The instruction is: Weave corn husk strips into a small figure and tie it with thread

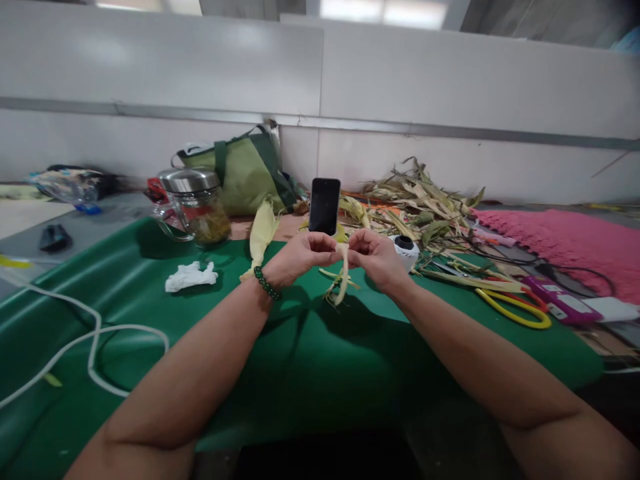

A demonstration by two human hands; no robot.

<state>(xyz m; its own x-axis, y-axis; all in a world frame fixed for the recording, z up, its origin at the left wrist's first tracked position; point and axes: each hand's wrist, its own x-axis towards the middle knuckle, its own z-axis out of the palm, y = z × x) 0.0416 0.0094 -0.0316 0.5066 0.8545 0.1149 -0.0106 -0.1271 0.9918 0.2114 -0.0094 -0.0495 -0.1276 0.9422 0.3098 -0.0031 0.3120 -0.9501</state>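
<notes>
Between my two hands hangs a pale strip of corn husk (344, 277), its lower end dangling over the green mat. My left hand (310, 255), with a green bead bracelet at the wrist, pinches the strip's upper end from the left. From the right, my right hand (374, 257) pinches the same end, fingertips almost touching the left ones. Thin greenish strands (334, 287) show beside the strip; whether they are attached to it I cannot tell. Left of my hands lies a larger bundle of pale husks (263, 233). A dark phone (325, 205) stands upright just behind my hands.
A green mat (240, 413) covers the table. At left are a white crumpled tissue (191, 277), a white cable (95, 333) and a glass jug (207, 213). A green bag (245, 170) stands behind. Dry husks (415, 200), yellow-handled scissors (520, 317) and pink cloth (560, 243) lie right.
</notes>
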